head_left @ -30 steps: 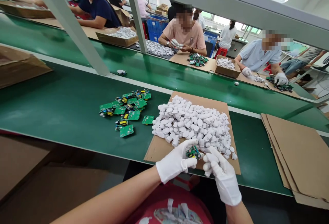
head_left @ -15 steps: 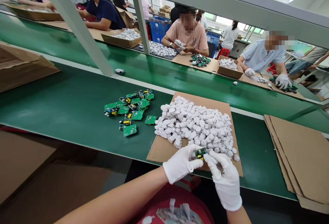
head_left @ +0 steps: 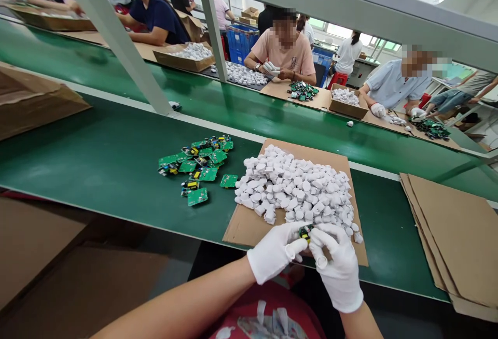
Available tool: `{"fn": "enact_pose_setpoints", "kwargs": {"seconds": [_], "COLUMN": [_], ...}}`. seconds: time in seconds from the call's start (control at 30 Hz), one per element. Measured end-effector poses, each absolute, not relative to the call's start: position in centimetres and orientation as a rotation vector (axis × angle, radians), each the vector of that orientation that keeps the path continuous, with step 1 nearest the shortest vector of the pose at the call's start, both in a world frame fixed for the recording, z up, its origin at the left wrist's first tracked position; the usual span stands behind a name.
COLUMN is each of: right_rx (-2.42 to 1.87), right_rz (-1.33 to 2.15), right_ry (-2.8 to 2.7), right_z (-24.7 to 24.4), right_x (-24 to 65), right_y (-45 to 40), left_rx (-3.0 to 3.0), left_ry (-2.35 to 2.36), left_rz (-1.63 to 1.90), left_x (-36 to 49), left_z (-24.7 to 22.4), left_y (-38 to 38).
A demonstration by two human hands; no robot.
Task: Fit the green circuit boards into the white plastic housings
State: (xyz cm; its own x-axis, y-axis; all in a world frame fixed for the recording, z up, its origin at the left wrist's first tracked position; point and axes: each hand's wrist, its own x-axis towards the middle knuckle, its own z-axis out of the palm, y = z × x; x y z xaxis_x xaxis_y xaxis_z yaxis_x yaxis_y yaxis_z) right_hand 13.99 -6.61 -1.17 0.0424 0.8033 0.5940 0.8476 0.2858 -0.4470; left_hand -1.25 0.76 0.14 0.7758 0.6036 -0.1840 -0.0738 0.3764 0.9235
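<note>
Both my hands wear white gloves and meet over the front edge of a cardboard sheet [head_left: 237, 227]. My left hand [head_left: 274, 250] is closed on a small green circuit board [head_left: 305, 232] with a yellow component, partly hidden by the fingers. Against the board's right end, the fingers of my right hand [head_left: 336, 258] are curled and closed. Whether a white piece is also between them cannot be made out. Just beyond lies a heap of small white plastic pieces [head_left: 295, 188] on the cardboard. More green circuit boards [head_left: 202, 160] lie loosely piled to the left.
A green work surface [head_left: 116, 173] runs across, with a green belt [head_left: 233, 106] behind it. Flat cardboard sheets [head_left: 455, 235] are stacked right; a cardboard box [head_left: 35, 100] stands left. A slanted metal post [head_left: 116, 43] rises beyond. Co-workers sit opposite, including one in pink [head_left: 299, 51].
My right hand has moved slightly left and closed in on the circuit board, which is now more covered and tilted. On the belt, small items have shifted left.
</note>
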Motion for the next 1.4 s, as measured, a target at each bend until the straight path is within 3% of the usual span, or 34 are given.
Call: {"fn": "enact_pose_setpoints", "kwargs": {"seconds": [0.1,0.27,0.4,0.63,0.8,1.03,1.17,1.4], "right_rx": [-1.51,-1.415,-1.431,-1.41,-1.46,-1.594,-1.644,-1.363], "right_rz": [0.013,-0.275,-0.269,0.26,0.346,0.74,0.64,0.977], "right_ry": [-1.82,-1.865,-1.887,-1.789,-1.588,-1.36,-1.366,-1.299], "right_z": [-1.0,-1.7,-2.1,-1.6,-1.9,-2.0,-2.0,-0.9], "right_x": [14.2,13.8,13.4,12.9,12.3,12.6,12.7,13.6], "right_y": [-6.6,-6.5,-6.4,-6.9,-7.2,-6.8,-6.7,-6.0], "left_rx": [1.036,0.945,0.968,0.884,0.878,0.874,0.901,0.949], "left_ry": [0.521,0.519,0.527,0.519,0.537,0.547,0.442,0.472], "left_rz": [0.44,0.405,0.45,0.502,0.477,0.469,0.484,0.474], "left_x": [-1.5,-1.5,-0.6,0.0,-0.1,-0.5,-0.7,-0.9], "left_z": [-0.1,0.3,0.2,-0.4,-0.1,-0.4,-0.1,0.7], "left_y": [1.0,0.8,0.5,0.4,0.5,0.2,0.0,0.2]}}
